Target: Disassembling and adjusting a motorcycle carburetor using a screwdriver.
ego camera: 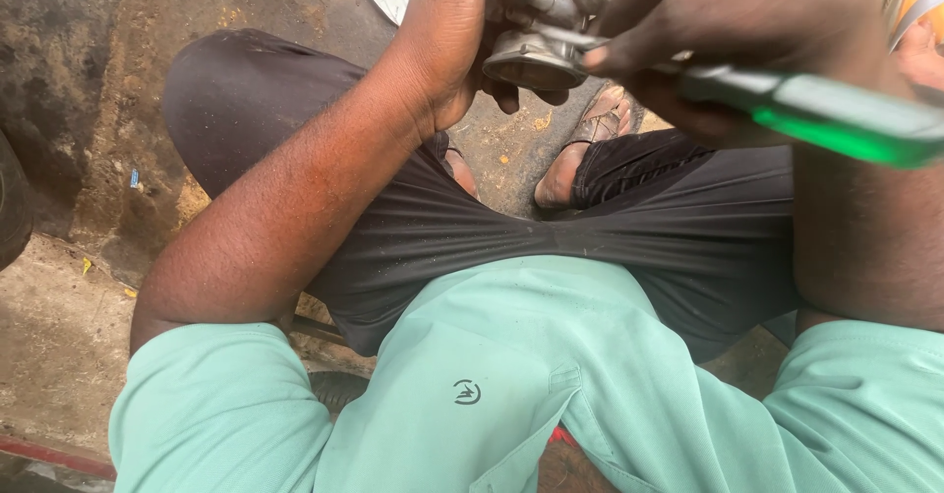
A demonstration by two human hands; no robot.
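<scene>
Head view: left hand (447, 46) wraps its fingers around a grey metal carburettor (546, 16), held at the far edge above the knees. Right hand (728, 31), just right of it, has fingers pressed together around a green-handled screwdriver (836, 110), whose metal shaft touches the carburettor's round lower bowl. Sandalled feet (580, 154) rest on the dirty ground (88, 139) below.

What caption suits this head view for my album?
Seated person's left hand grips a metal engine part; right hand works it with a green-handled tool.
</scene>
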